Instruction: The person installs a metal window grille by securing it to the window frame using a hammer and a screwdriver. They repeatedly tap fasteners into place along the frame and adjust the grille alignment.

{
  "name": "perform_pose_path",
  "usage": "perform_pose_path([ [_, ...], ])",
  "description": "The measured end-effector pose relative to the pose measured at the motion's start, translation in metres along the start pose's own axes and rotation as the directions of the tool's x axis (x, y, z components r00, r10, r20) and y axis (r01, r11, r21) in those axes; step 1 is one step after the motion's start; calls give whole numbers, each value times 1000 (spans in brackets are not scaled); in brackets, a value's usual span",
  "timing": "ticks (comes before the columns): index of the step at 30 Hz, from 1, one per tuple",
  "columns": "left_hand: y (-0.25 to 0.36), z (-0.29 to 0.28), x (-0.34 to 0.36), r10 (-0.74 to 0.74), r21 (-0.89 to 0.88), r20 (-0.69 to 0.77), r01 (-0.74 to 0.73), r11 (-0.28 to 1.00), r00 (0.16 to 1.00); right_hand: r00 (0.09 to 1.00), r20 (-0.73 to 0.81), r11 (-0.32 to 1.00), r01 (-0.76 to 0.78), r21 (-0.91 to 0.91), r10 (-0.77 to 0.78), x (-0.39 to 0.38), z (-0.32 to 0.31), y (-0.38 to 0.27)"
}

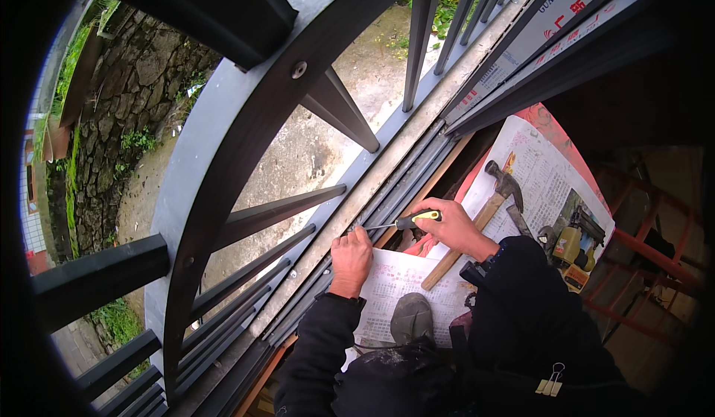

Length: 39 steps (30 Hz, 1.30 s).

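My right hand grips a screwdriver by its black and yellow handle. The thin metal shaft points left, toward the grey window track. At the shaft's tip is my left hand, its fingers curled closed on the edge of the track. Whatever those fingers pinch, if anything, is hidden. The tip itself cannot be made out clearly. A hammer with a wooden handle lies on printed newspaper sheets, just beside my right forearm.
Beyond the track stands a dark metal grille with a curved band and several bars. A window panel in printed film rises at upper right. Bottles and small tools sit on the newspaper. A red ladder is at right; my shoe rests below.
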<state>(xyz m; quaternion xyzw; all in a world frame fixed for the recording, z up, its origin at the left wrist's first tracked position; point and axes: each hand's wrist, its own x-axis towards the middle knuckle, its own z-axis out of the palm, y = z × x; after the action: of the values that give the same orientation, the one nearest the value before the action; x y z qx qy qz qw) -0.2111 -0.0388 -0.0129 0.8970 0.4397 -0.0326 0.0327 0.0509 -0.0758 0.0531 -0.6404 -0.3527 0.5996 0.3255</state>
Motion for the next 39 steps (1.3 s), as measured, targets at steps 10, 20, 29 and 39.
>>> perform_pose_path([
  [10, -22, -48, 24, -440, -478, -370, 238, 845, 818, 992, -74, 988, -94, 125, 104, -29, 0, 12],
  [20, -2, -35, -3, -540, -394, 70, 520, 757, 839, 988, -155, 991, 24, 131, -4, -35, -3, 1],
  [29, 8, -28, -7, -533, -222, 141, 551, 804, 834, 958, -137, 942, 210, -263, -252, 3, -9, -31],
  [39, 14, -24, 0, -556, -316, 219, 597, 737, 802, 981, 118, 809, 195, -555, -155, 63, 0, -88],
])
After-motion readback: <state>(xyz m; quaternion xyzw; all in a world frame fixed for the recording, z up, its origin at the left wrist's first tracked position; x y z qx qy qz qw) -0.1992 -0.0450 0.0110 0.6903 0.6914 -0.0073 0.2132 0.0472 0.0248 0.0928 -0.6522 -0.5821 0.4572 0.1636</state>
